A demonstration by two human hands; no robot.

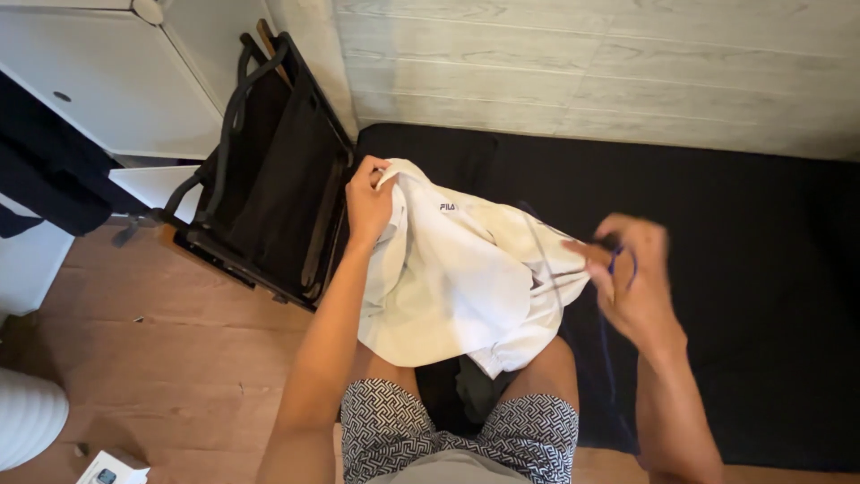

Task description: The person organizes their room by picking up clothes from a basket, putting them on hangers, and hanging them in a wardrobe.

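A white garment (448, 278) with thin dark stripes and a small logo hangs crumpled over my knees. My left hand (367, 199) grips its upper left edge. Blurred by motion, my right hand (632, 278) holds the garment's right edge along with a thin blue cord. I am sitting in patterned black-and-white shorts (466, 430). A dark piece of cloth (475, 394) lies between my legs, partly hidden by the white garment.
A black cloth surface (743, 269) spreads ahead and to the right, below a pale plank wall (582, 63). A black fabric hamper (269, 179) stands to the left, beside white furniture (107, 81). Wooden floor (161, 358) lies below, with a white ribbed object (27, 417) at the left edge.
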